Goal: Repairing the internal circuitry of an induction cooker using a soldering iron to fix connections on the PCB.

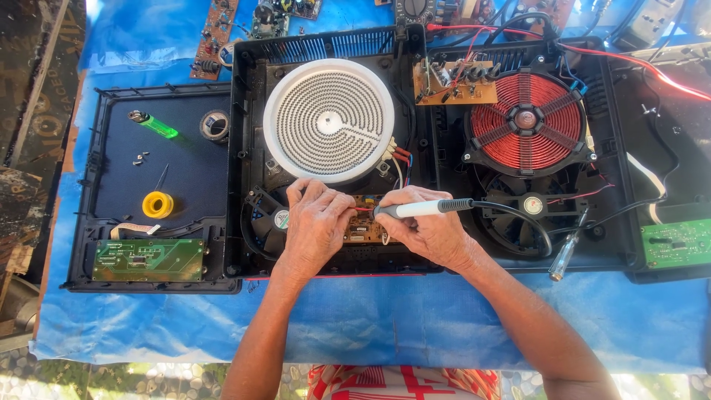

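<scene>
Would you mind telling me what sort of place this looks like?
Probably an informal electronics repair bench, perhaps outdoors: an opened cooktop housing on a blue sheet, a soldering iron in the right hand, loose circuit boards.

Bright, sharp daylight; short shadows, perhaps slight wide-angle bending at edges.

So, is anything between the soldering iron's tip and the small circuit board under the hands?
Nothing visible. The right hand holds the soldering iron, tip pointing at the small circuit board. The left hand rests on the board's left side, beside the tip, not across it.
</scene>
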